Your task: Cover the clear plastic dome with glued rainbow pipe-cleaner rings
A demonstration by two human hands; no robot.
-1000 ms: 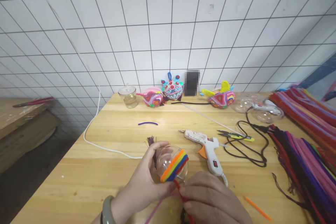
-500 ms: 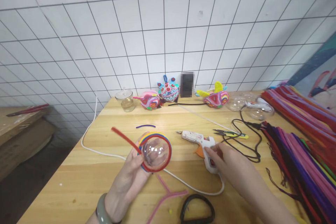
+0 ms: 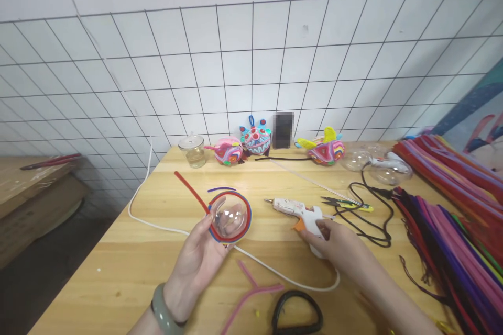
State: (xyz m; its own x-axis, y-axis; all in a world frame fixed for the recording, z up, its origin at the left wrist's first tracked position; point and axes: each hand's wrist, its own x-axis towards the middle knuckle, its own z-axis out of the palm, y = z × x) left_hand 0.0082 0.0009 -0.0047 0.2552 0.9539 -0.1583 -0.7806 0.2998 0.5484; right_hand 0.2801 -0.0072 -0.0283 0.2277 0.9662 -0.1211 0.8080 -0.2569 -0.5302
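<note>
My left hand (image 3: 198, 256) is closed around a clear plastic ball (image 3: 232, 215), held above the table. Red and blue pipe cleaner rings its edge, and a loose red pipe cleaner end (image 3: 190, 190) sticks out to the upper left. My right hand (image 3: 338, 241) grips the handle of a white hot glue gun (image 3: 291, 208) with an orange trigger. The gun lies on its side with its nozzle facing left. Beyond the ball is a short purple pipe cleaner (image 3: 221, 189). Pink pipe cleaner pieces (image 3: 251, 292) lie between my forearms.
Black scissor handles (image 3: 297, 293) lie at the front. Finished pipe cleaner figures (image 3: 256, 138), a lidded glass cup (image 3: 193, 152) and clear balls (image 3: 389, 171) stand at the back. Pipe cleaner bundles (image 3: 444, 230), a black cable (image 3: 387, 220) and a yellow cutter (image 3: 359, 205) are right.
My right hand has closed further around the glue gun's handle. My left hand has tilted the ball and raised it slightly; the yellow strand on its rim shows less.
</note>
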